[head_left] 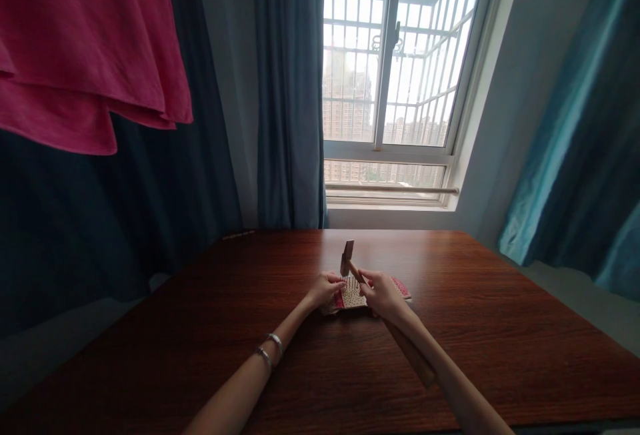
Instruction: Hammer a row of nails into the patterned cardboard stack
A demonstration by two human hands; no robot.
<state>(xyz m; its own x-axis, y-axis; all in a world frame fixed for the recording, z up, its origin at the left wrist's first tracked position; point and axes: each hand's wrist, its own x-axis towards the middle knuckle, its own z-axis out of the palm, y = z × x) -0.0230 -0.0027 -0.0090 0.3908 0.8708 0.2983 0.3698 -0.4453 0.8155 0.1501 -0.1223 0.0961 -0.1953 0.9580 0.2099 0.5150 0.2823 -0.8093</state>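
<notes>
A small hammer (347,256) with a wooden handle stands raised over a light perforated board (353,299) with red edges. The board lies on the dark wooden table (250,328). My right hand (381,293) is closed round the hammer's handle, which runs back along my forearm. My left hand (326,287) is closed in a pinch at the board's left edge, next to several thin upright nails (353,283). What the left fingers hold is too small to make out. Two bracelets (269,348) sit on my left wrist.
A window (395,75) with a white grille is straight ahead, past the table's far edge. Blue curtains (287,88) hang left and right of it. A pink cloth (85,41) hangs at the upper left.
</notes>
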